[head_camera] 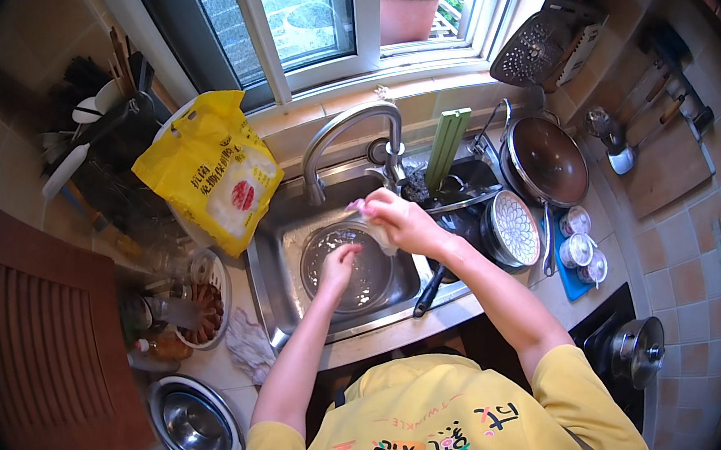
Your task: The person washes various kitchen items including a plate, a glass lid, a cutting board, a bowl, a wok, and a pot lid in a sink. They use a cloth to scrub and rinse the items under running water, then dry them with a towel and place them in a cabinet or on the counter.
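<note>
My right hand (399, 221) is up over the stainless steel sink (272, 250), gripping a crumpled white and pink cloth (381, 234) that hangs below the fingers. Lower and to the left, my left hand (339, 270) is over a round vessel (316, 248) in the basin, with its fingers curled. Whether anything is between those fingers cannot be made out. Bright glints show in the vessel, which looks wet. A curved metal faucet (346, 114) arches above the basin from behind; its spout ends just behind the hands.
Left of the sink stand a yellow plastic bag (217, 175), a white basket (226, 290), a rag (250, 345) and nested bowls (195, 421). Rightward are a black-handled pan (429, 292), a patterned bowl (515, 228), a wok (546, 159), small lidded cups (576, 251) and a pot (637, 352).
</note>
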### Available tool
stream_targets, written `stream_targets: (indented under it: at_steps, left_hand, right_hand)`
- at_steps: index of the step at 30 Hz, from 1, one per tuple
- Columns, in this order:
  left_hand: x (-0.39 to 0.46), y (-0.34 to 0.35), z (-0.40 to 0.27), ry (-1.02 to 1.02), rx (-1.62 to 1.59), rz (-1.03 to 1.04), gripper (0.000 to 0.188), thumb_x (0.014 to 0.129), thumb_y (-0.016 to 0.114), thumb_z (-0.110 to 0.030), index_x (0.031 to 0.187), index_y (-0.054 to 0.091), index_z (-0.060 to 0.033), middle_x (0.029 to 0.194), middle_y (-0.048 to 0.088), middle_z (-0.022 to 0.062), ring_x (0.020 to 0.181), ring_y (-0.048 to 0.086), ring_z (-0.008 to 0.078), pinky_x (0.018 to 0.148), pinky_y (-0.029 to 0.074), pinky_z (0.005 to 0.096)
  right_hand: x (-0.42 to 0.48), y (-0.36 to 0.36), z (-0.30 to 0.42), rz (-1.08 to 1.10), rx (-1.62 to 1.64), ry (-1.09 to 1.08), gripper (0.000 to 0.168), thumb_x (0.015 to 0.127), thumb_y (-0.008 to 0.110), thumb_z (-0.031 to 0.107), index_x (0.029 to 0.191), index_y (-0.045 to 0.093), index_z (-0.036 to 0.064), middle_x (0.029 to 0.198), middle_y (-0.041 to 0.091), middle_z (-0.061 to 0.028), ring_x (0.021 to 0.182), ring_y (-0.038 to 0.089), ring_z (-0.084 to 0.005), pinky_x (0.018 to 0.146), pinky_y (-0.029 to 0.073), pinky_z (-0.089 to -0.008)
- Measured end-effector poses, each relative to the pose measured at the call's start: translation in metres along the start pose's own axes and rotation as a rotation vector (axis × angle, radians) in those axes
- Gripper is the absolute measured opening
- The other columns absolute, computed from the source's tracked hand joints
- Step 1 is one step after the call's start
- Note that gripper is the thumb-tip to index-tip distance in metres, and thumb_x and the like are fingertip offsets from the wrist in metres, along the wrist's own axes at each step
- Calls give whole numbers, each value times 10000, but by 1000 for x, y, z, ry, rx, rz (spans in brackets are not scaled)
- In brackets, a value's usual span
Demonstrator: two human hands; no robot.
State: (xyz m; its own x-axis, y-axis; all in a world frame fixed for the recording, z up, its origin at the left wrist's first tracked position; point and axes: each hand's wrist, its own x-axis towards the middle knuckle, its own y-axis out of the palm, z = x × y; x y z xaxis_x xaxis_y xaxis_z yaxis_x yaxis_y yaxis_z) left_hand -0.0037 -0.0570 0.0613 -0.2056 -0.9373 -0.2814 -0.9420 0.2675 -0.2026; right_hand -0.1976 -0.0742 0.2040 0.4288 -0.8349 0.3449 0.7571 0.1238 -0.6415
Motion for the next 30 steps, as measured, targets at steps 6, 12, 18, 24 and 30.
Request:
stream_targets:
  at_steps: [6, 12, 18, 24, 30]
  left_hand:
    - [-15, 36, -60, -121, -920, 367, 258, 959, 493, -179, 1132, 658, -81, 1156, 653, 82, 1048, 606, 223, 918, 469, 364]
    - [-45, 33, -68, -106, -1263, 417, 292, 968, 474, -229, 1174, 625, -87, 1179, 640, 94, 1065, 603, 247, 939, 463, 386]
    - [-62, 46, -67, 1, -1590, 282, 332, 976, 455, -278, 1215, 592, -92, 1202, 627, 106, 1081, 600, 271, 959, 456, 409]
    - [-56, 79, -71, 119, -1825, 189, 377, 985, 436, -328, 1256, 559, -97, 1224, 614, 118, 1098, 596, 294, 980, 450, 432]
    - [-53, 50, -83, 140, -1729, 134, 424, 994, 417, -378, 1298, 525, -103, 1247, 601, 129, 1114, 593, 318, 1000, 443, 455]
  right_hand:
    - [-43, -7, 102, 489, -167, -144, 325, 895, 608, 220, 1185, 542, 90, 1090, 571, -156, 886, 646, -371, 745, 529, -447]
    - [-28, -10, 40, 480, 1885, 299, 552, 994, 486, 409, 1429, 399, 79, 1395, 446, -192, 1072, 592, -266, 900, 521, -427]
    - [9, 19, 44, 169, 2048, 272, 520, 1029, 431, 340, 1464, 279, 101, 1342, 486, -207, 1123, 593, -275, 891, 539, -427]
    - [32, 40, 43, -194, 243, -197, 156, 945, 569, 159, 1069, 647, 104, 881, 653, -91, 877, 658, -247, 660, 533, -382]
    - [-21, 32, 50, 323, 32, -120, 652, 980, 433, 424, 1471, 321, 11, 1540, 296, -176, 1469, 177, -291, 1199, 137, -437]
